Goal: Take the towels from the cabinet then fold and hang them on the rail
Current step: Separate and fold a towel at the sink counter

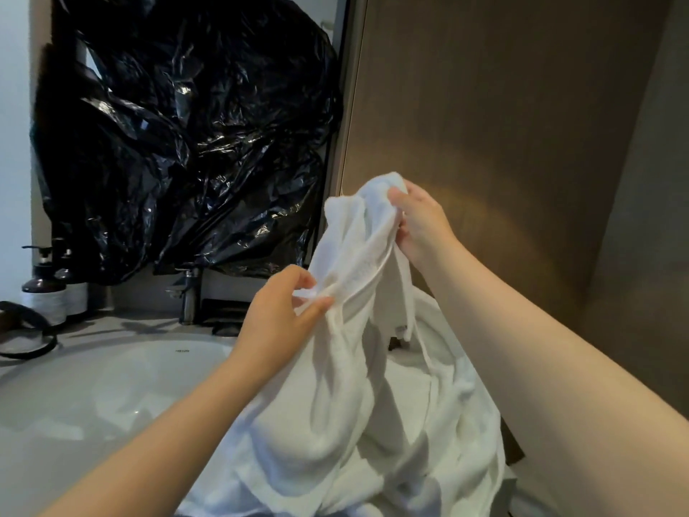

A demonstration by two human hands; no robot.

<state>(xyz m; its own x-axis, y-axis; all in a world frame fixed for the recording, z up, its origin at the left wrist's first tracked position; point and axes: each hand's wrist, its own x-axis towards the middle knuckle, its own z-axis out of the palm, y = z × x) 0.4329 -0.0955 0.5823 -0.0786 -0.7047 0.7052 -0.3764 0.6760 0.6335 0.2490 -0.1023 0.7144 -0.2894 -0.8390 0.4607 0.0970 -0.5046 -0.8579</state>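
Observation:
A large white towel [358,404] hangs crumpled in front of me, its lower part piled on the counter at the bottom centre. My right hand [421,222] grips the towel's top edge, raised highest, near the brown wall. Lower and to the left, my left hand [279,311] pinches the hemmed edge of the same towel between thumb and fingers. No rail or cabinet shows in this view.
A white sink basin [93,386] lies to the left, with a chrome tap [190,292] behind it. Two pump bottles [52,289] stand at the far left. Black plastic sheeting [179,136] covers the wall above. A brown panel [503,125] rises at right.

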